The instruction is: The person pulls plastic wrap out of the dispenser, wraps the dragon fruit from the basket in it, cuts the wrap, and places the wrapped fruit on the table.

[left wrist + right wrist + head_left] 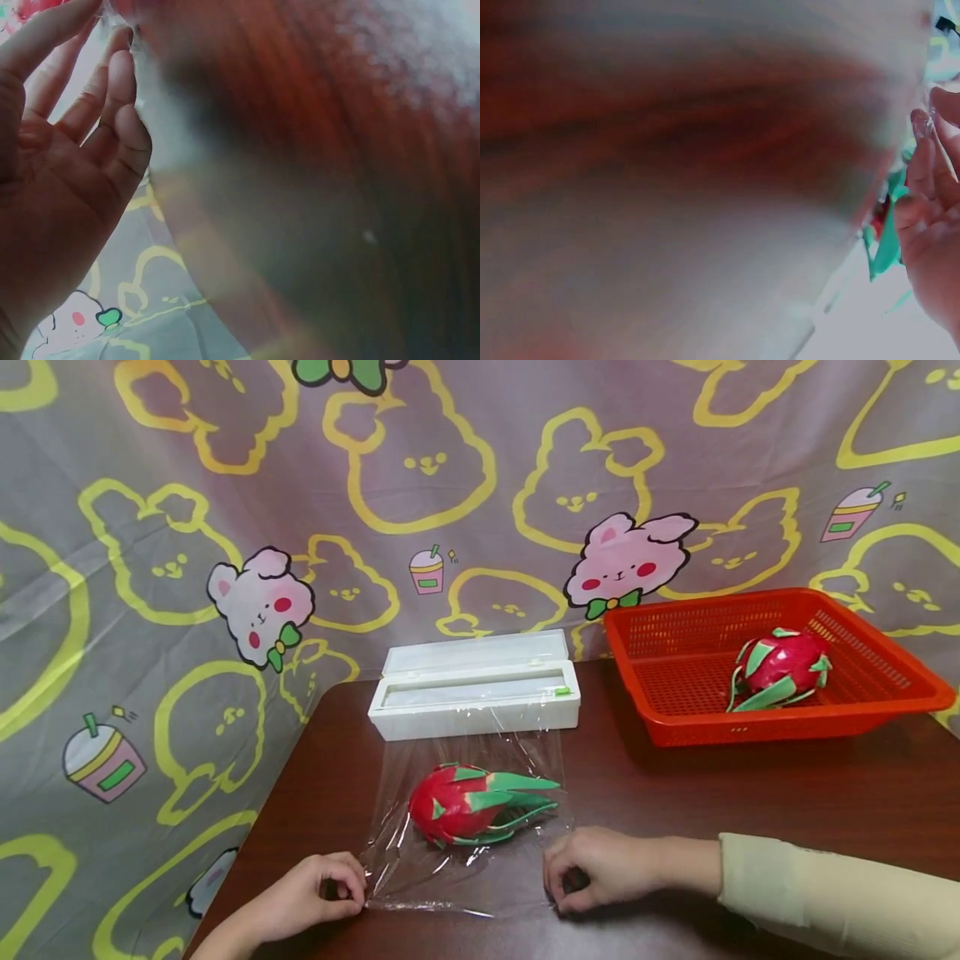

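Note:
A sheet of clear plastic wrap [450, 881] stretches over the tabletop from a white wrap dispenser box [480, 720] whose lid stands up. My left hand [311, 889] pinches the near left corner of the sheet between thumb and fingers. At the near right corner, my right hand [603, 867] pinches the wrap too. Between the hands and the box lies a red dragon fruit [453, 806] with green leaf tips pointing right; whether it is on or under the film I cannot tell. In the wrist views, the left fingers [112, 90] and right fingers [922, 161] show at the edges.
A red plastic basket [652, 731] stands at the back right, holding a second dragon fruit [787, 664]. Behind the brown table [750, 802] hangs a patterned cloth [495, 552], which also runs along the left side. A green slider [562, 691] sits on the box's right end.

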The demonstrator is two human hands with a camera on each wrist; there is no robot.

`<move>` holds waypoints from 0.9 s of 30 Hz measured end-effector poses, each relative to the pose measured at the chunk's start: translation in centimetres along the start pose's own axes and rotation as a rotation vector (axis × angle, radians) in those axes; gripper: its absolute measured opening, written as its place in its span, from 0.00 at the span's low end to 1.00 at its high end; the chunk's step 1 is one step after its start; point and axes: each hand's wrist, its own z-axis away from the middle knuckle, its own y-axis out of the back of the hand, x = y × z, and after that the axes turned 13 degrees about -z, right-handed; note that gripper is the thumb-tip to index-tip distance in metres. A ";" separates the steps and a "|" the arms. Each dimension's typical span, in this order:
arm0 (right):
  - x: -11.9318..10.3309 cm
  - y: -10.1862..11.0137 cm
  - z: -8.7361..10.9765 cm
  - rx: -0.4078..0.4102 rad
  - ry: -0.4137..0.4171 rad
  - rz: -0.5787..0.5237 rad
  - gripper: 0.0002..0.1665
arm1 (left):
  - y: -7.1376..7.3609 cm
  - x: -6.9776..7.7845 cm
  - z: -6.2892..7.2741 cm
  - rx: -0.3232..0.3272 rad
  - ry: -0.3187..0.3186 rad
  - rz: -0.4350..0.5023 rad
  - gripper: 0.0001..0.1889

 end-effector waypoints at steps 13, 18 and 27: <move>-2.3 2.9 -0.4 0.185 0.075 -0.146 0.11 | 2.6 3.0 -0.6 0.080 0.180 0.051 0.05; -2.2 3.8 -1.1 0.256 0.060 -0.197 0.14 | 3.8 4.1 -2.0 0.097 0.241 0.038 0.04; -1.1 5.8 -4.2 0.331 0.057 -0.110 0.12 | 5.3 3.8 -6.3 0.180 0.235 -0.122 0.07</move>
